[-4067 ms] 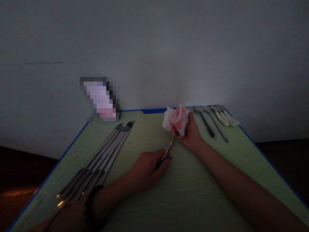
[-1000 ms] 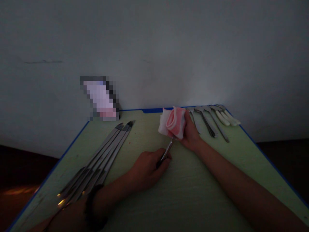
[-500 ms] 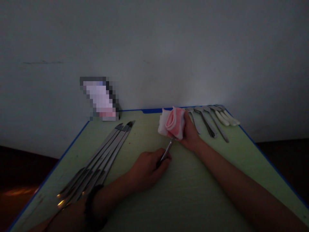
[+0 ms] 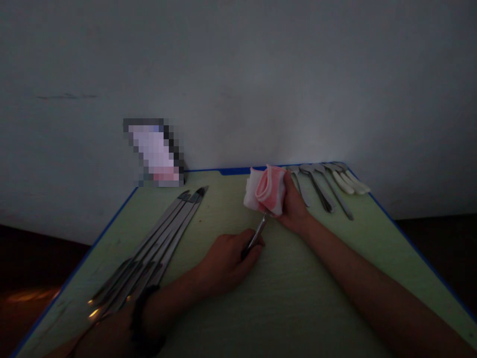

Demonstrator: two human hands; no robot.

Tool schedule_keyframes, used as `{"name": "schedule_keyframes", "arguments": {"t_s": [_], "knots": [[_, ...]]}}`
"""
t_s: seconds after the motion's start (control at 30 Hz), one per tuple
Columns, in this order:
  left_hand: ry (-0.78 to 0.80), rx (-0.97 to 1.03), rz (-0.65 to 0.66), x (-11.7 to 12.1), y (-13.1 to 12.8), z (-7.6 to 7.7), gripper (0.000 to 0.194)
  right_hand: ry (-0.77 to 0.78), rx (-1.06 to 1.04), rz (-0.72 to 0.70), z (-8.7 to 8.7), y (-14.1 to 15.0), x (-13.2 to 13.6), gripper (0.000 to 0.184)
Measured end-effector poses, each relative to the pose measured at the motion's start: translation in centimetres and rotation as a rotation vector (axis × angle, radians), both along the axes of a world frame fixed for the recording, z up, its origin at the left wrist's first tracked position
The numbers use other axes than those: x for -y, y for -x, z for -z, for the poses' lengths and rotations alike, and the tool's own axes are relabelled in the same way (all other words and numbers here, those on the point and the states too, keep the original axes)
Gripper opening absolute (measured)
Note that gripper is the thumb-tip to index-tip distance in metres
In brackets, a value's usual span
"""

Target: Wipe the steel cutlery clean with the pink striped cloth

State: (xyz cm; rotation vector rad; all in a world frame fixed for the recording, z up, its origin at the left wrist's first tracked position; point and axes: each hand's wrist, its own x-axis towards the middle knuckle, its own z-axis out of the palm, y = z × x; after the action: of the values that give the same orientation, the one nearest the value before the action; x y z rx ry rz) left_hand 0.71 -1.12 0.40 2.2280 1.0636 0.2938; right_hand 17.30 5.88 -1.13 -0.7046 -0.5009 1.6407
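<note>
Green table point(image 4: 298, 293) by grey wall point(image 4: 238, 74), left hand point(image 4: 231, 257) around utensil point(image 4: 260, 230), right hand point(image 4: 295, 209) around cloth point(image 4: 274, 191)

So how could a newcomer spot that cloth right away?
Find the greenish table with blue edging, then the right hand near its far side. That hand holds the cloth: folded, pink and white, unlike the silvery utensils to its right.

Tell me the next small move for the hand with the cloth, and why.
Probably a short wiping stroke: the right hand could draw the cloth along the utensil, since the cloth hides its far end while the left hand grips the near end.
</note>
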Motion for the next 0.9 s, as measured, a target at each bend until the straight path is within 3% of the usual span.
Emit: {"name": "schedule_keyframes", "arguments": {"t_s": [0.3, 0.53, 0.73, 0.9], "knots": [[0.002, -0.007, -0.007, 0.1, 0.0, 0.2, 0.018, 0.025, 0.005, -0.001, 0.0, -0.1, 0.1, 0.045], [0.071, 0.023, -0.044, 0.1, 0.0, 0.1, 0.022, -0.046, -0.019, 0.019, 0.0, -0.3, 0.0, 0.052], [0.252, 0.135, -0.165, -0.4, -0.1, 0.3, 0.040, -0.195, 0.334, 0.000, 1.3, -0.1, 0.8, 0.031], [0.123, 0.026, -0.124, -0.2, -0.2, 0.4, 0.036, -0.062, 0.358, 0.167, 1.6, 0.4, 0.4, 0.037]]}}
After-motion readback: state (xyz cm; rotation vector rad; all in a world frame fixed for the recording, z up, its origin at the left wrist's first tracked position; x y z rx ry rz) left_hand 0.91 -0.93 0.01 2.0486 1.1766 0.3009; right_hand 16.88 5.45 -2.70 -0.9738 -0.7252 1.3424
